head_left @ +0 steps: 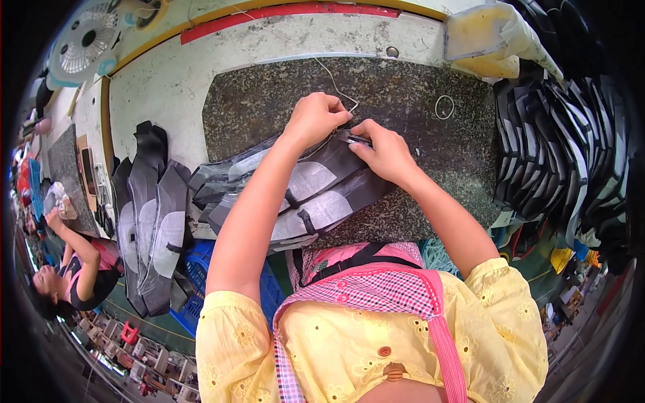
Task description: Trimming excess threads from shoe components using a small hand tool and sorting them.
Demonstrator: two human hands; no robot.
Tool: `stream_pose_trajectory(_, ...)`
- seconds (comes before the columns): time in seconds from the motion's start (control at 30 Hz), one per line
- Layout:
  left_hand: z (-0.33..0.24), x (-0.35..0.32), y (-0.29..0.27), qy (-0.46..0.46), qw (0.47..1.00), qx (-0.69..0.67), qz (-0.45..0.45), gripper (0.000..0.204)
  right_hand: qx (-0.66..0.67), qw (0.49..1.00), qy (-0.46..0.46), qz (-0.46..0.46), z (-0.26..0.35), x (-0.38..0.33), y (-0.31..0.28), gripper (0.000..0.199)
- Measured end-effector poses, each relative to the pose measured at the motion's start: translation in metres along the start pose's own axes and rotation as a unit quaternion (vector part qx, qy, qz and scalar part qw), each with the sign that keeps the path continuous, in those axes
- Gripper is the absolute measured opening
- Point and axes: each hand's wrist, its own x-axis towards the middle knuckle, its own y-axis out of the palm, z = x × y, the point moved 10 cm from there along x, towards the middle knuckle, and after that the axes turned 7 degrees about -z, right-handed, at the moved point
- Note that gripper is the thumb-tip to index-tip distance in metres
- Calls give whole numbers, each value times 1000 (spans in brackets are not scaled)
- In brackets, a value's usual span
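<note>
My left hand (316,119) is closed in a pinch over the far edge of some dark grey fabric pieces. A thin pale cord (334,79) runs across the board to its fingertips. Just right of it, my right hand (384,154) grips a small tool (359,140) with a dark body and a metal tip; its exact kind is mostly hidden by the fingers. The tool's tip is close to the left fingertips. Beneath both hands lie the overlapping fabric pieces (310,178), dark with lighter grey panels and short black tabs.
A dark speckled board (262,101) covers part of the white table. Similar pieces hang over the table's left edge (149,228); a large stack (544,148) stands right. A pale ring (444,107), yellowish container (474,37), fan (84,40) and blue crate (195,285) are around. Another person works at left.
</note>
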Motion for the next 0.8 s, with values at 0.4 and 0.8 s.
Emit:
stream_pose_trajectory(0.4,3,-9,-19,61,991,-60,-103,24,159,985,47,-52,-30,1,-5,26)
stream_pose_trajectory(0.8,-34,-122,13,-70,897,-433,51,17,313,894,-197,254,65,-10,-12,34)
